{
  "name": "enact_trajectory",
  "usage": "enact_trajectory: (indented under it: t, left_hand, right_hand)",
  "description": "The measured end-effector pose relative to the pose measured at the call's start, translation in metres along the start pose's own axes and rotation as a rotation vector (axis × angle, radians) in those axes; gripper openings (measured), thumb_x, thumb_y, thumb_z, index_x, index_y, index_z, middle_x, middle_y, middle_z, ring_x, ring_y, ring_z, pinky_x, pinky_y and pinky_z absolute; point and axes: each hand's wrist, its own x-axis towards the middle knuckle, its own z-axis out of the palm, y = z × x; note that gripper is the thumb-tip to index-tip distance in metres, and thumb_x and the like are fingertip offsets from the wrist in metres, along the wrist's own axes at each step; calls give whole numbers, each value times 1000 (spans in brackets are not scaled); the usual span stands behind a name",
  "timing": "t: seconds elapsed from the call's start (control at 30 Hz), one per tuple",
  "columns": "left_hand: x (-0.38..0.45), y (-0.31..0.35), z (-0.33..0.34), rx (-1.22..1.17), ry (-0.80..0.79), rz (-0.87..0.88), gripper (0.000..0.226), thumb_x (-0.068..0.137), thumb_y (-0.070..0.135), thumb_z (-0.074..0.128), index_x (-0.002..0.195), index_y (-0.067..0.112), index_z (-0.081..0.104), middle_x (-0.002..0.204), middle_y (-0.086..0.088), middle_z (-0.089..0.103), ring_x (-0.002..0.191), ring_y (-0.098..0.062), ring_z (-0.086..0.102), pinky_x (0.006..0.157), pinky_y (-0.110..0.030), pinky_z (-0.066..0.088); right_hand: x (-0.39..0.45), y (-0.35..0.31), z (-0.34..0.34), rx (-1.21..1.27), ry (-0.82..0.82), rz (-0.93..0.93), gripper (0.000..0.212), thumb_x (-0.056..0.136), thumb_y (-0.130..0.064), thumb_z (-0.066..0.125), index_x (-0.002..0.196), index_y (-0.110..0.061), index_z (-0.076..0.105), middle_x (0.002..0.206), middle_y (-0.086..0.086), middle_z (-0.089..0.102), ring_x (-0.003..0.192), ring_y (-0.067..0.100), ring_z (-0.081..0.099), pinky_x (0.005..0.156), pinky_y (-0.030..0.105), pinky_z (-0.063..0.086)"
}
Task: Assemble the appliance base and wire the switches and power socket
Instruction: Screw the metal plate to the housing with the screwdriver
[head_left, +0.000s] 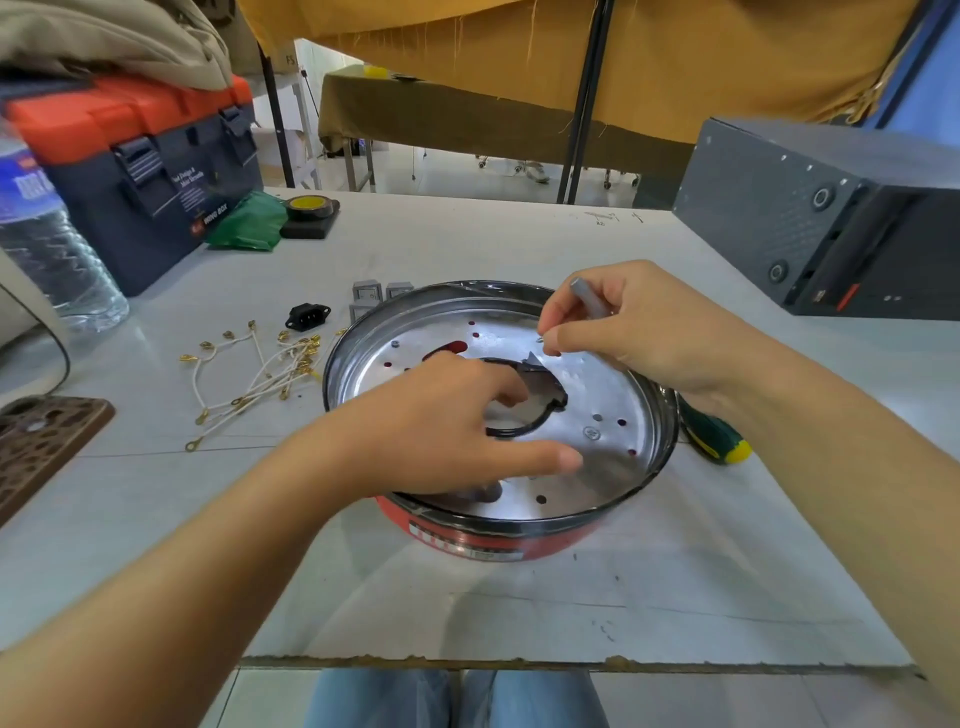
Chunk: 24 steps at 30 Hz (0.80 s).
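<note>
A person's left hand (447, 421) reaches into the round red appliance base (498, 410) at the table's (467, 597) centre, fingers spread loosely over its perforated metal plate (597, 415), thumb extended. The right hand (639, 332), raised over the far rim, pinches a small screw (540, 339) while gripping a grey tool (587, 301). 3 grey switches (368, 291), a black power socket (307, 316) and loose wires (260, 374) lie left of the base.

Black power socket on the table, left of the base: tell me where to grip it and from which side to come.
Pinch the power socket across its blocky middle body, coming from above. It lies flat on the table, so its sides are exposed, and its two side ears look too thin to hold well. It sits apart from the wires and switches, leaving room for fingers.
</note>
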Motion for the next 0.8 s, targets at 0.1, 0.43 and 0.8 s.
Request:
enact_trajectory:
  t: [0.1,0.43,0.8]
  left_hand:
    - [7,16,6,-23,-44,86,65,67,82,45,90,23,56,78,7,58,71,-7,52,60,-27,41]
    - [6,3,-7,132,-271,102,89,58,88,44,128,33,42,122,18,48,111,-8,46,97,-33,43]
    - [-6,-22,-35,127,-578,93,100,36,85,48,130,64,22,119,41,31,119,13,25,112,-29,23]
  right_hand:
    - [0,3,-1,6,11,9,4,79,-2,69,79,-7,68,52,-15,58,52,-7,53,52,5,41]
    - [-5,6,-10,-64,-78,16,12,81,-8,69,74,-17,70,55,-12,60,49,-5,52,46,5,37]
    - [-11,-12,-14,-191,-559,-108,14,80,-11,73,73,-22,70,52,-21,57,51,-6,52,50,1,35]
